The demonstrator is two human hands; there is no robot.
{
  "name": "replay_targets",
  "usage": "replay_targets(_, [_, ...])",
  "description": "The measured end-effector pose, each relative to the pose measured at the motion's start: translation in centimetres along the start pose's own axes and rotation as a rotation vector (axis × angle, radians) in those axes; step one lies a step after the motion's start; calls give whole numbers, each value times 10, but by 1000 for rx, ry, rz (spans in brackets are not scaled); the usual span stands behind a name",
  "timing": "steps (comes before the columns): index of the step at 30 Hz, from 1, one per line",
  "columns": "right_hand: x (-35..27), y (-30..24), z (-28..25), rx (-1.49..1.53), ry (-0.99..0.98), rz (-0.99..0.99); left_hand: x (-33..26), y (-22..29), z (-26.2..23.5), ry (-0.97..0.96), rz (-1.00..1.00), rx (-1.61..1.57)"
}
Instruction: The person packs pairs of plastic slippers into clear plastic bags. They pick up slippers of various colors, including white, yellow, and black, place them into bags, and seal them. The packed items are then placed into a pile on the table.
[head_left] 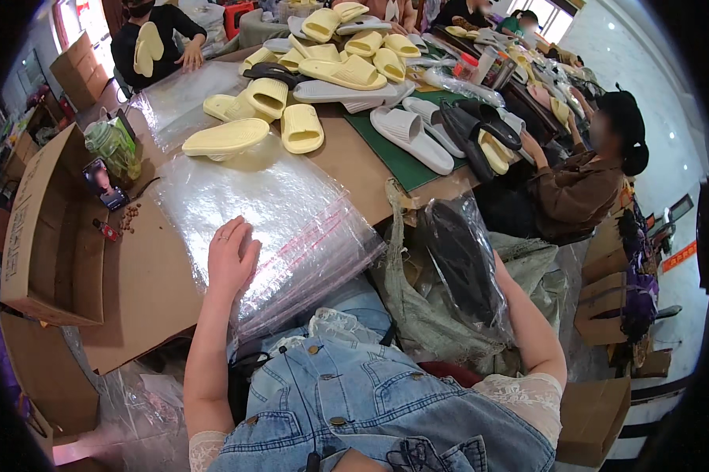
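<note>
My left hand (234, 250) lies with its fingers stretched out on a stack of clear plastic bags (291, 228) with pink-striped edges. My right hand (502, 274) grips a pair of black slippers (463, 256) sealed in clear plastic, off the table's edge and above a woven sack (405, 295); most of its fingers are hidden behind the package. Just beyond the bags lie pale yellow slippers (227, 138), one of them touching the stack's far edge.
More yellow, grey and black slippers are heaped on the cardboard-covered table (146, 315). An open carton (55, 236), a phone (104, 185) and a green jar (112, 149) are at left. Co-workers sit around, one holding yellow slippers (147, 49), another (586, 193) at right.
</note>
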State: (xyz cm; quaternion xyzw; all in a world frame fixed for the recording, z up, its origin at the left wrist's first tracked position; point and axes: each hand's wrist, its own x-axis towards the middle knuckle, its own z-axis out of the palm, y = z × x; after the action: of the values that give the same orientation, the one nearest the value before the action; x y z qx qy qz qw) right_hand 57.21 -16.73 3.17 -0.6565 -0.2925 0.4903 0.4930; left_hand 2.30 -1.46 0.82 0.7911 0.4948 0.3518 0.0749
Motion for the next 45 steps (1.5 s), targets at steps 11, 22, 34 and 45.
replay_targets(11, [47, 104, -101, -537, -71, 250, 3, 1, 2, 6, 18, -11])
replay_targets(22, [78, 2, 14, -801, 399, -724, -1, 1, -2, 2, -6, 19])
replay_targets(34, [176, -86, 54, -1129, 721, -711, 2, 5, -2, 19, 10, -12])
replay_targets(45, [250, -136, 99, -1362, 678, -543, -1, 5, -6, 29, -35, -43])
